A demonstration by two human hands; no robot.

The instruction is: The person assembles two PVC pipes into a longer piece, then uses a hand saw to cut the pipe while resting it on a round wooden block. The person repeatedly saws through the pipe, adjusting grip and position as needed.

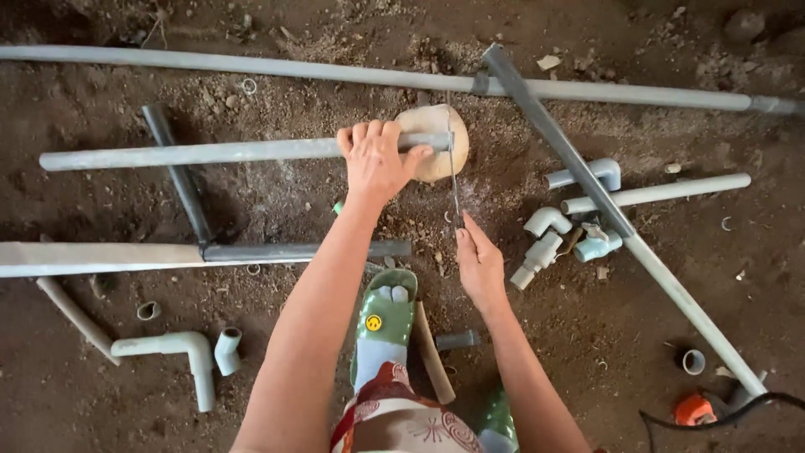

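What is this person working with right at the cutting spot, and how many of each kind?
Hands: 2 (left hand, right hand)
Grey pipe, gripped by the left hand: 1
Thin saw blade, held by the right hand: 1
Pale stone under the pipe: 1
Total: 5

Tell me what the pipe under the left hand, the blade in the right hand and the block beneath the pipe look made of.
Pipe: likely plastic, matte grey, smooth and uniform.
Blade: probably metal, very thin, straight, dull grey.
Block: stone or wood, pale tan, rounded, matte; cannot tell which.
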